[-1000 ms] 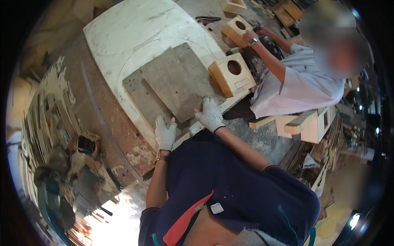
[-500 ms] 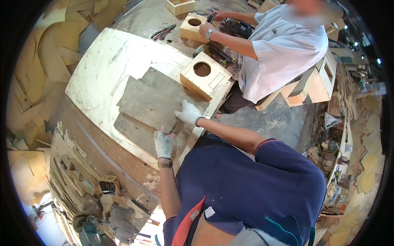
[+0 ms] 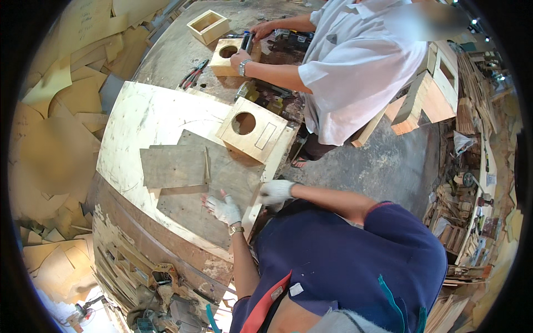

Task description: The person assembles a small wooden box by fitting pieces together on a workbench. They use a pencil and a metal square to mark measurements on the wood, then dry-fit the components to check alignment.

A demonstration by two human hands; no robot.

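Note:
My left hand (image 3: 223, 208), in a white glove with bare fingertips, is open with its fingers spread over the near part of a grey plywood panel (image 3: 233, 175). At the right edge of the panel, beside the table edge, is my gloved right hand (image 3: 277, 192); its fingers point down and are mostly hidden. Smaller grey plywood pieces (image 3: 172, 167) lie overlapping on the left part of the panel, apart from both hands. Beyond the panel sits a pale wooden box (image 3: 252, 133) with a round hole and a drawn rectangle on its face.
A large pale sheet (image 3: 130, 130) lies beneath the panel. Across the table, a co-worker in a white shirt (image 3: 355, 72) holds a dark tool at a second holed box (image 3: 222, 65). Pliers (image 3: 194, 74) and an open-topped box (image 3: 208, 28) are farther off. Wood scraps surround the table.
Smaller plywood pieces have shifted left across the panel, and both hands are off them. My right hand has drawn back to the table edge. The whole view has turned somewhat.

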